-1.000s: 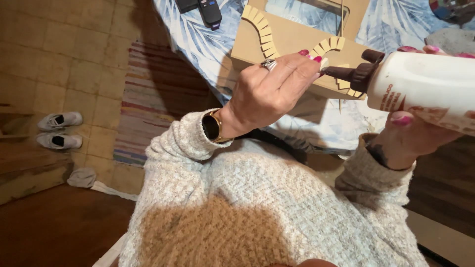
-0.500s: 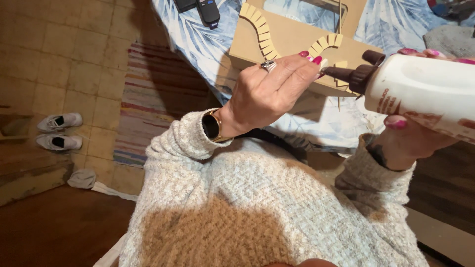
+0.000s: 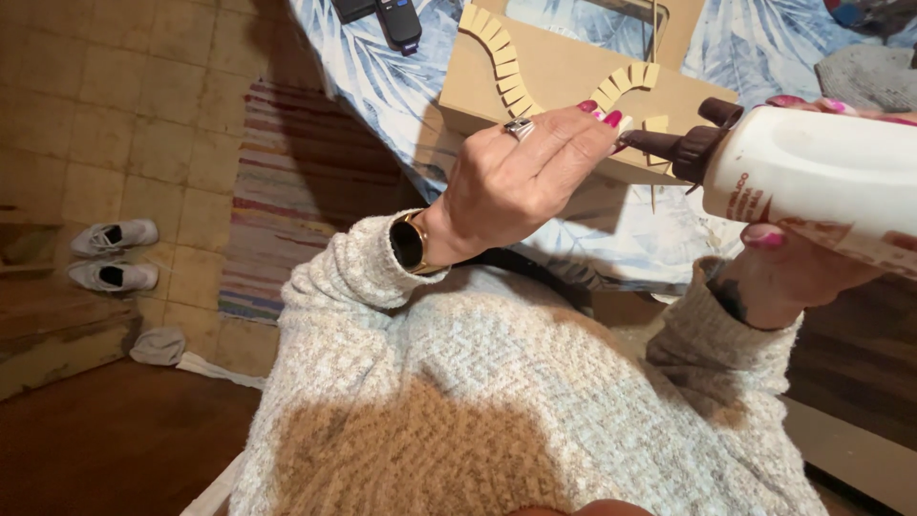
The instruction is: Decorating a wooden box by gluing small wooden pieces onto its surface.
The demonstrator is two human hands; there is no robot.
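The right hand [image 3: 798,272] is wrapped around a white plastic squeeze bottle with a dark brown nozzle [image 3: 821,177], held nearly on its side with the nozzle pointing left. The left hand [image 3: 521,177] has its fingertips pinched together on a small pale piece [image 3: 626,122] right at the nozzle tip; the piece is mostly hidden by the fingers, so its exact shape cannot be told. Both are held up in the air, near the person's chest and above the near edge of the surface [image 3: 611,239].

Judging from this, the bottle's contents could run past the tiny piece onto the painted fingernails or drip onto the blue-and-white leaf-print cloth [image 3: 382,76] below, since the nozzle lies level and a firm squeeze would give more than so small a target can take. The piece could also slip from the pinch, being so small.

Behind the hands stands a tan flat cardboard panel with a cut-out window [image 3: 564,72], matte and stiff, edged with curved rows of small pale-yellow wedge-shaped tiles [image 3: 501,53] that fan like teeth. A thin wooden stick [image 3: 655,29] stands upright by the window. Two dark remote controls [image 3: 396,19] lie at the far left of the cloth. The sweater sleeves are nubby cream knit, a gold-banded watch [image 3: 411,244] sits on the left wrist, and a silver ring [image 3: 519,126] on one finger. Far left on the tiled floor [image 3: 143,96] rest grey shoes [image 3: 113,253] and a striped woven rug [image 3: 287,191]
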